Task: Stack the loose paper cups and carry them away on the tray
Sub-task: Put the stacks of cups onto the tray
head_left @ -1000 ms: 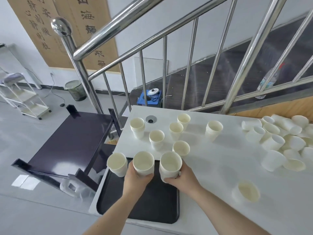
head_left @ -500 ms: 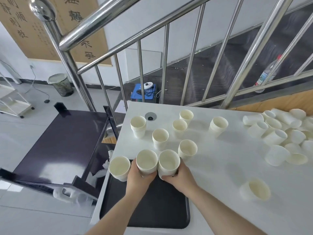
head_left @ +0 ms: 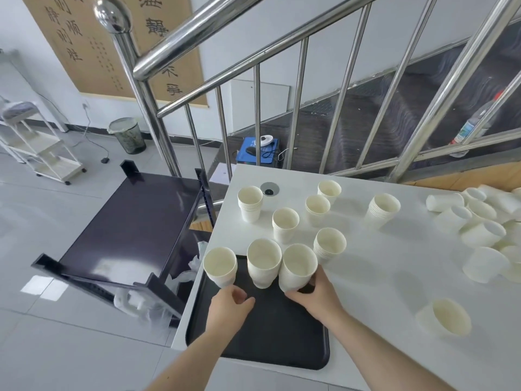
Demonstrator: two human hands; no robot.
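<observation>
Three cup stacks [head_left: 264, 263] sit at the tray's [head_left: 270, 342] 12 o'clock edge. The right hand [head_left: 315, 292] grips the rightmost stack's base; the left hand [head_left: 229, 304] hangs loosely curled and empty below them. Six more stacks [head_left: 286, 224] wait on the table [head_left: 380, 277] — loose cups [head_left: 479, 221] at 2 o'clock (unstacked), one [head_left: 448, 317] at 4. Roughly a third done.

bright, even daylight; glare on the steel railing [head_left: 197, 32]; wide-angle bending at edges.
</observation>
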